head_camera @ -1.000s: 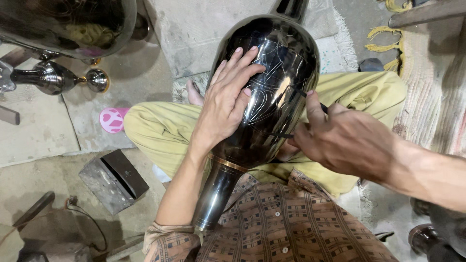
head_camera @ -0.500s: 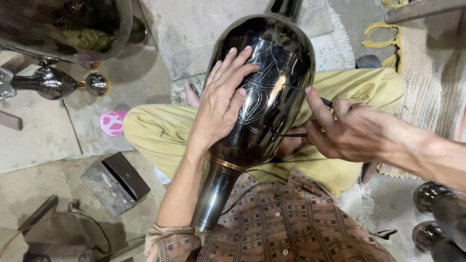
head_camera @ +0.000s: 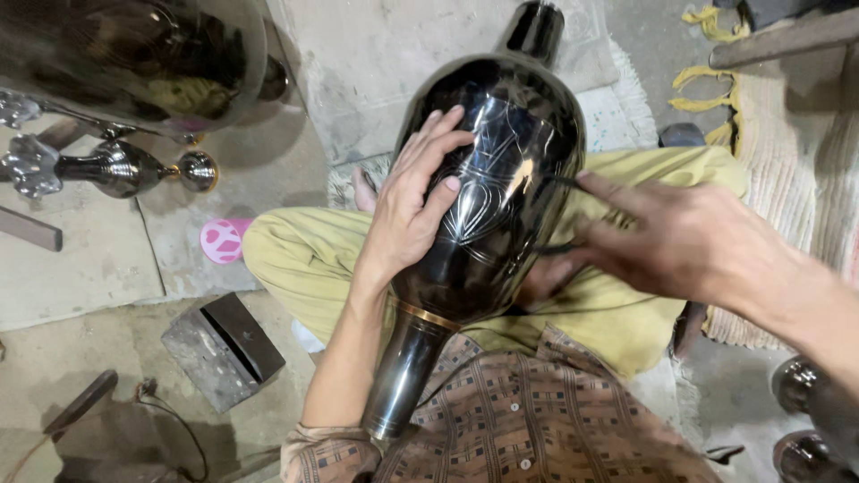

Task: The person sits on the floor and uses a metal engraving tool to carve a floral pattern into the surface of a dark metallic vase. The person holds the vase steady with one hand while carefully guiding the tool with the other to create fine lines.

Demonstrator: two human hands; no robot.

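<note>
Risk: the dark metal vase (head_camera: 488, 206), resting across the lap, may roll under the left hand (head_camera: 413, 207), fingers spread flat on it, letting the thin tool (head_camera: 559, 183) pinched by the right hand (head_camera: 689, 241) skid across the engraved lines.

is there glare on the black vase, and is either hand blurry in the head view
Head view: the black vase carries bright streaks of reflected light across its engraved belly, and its neck shines too; the left hand, flat on the vase, is sharp; the right hand, holding a thin dark tool to the vase, is softly blurred; the large metal vessel at top left mirrors its surroundings.
</note>
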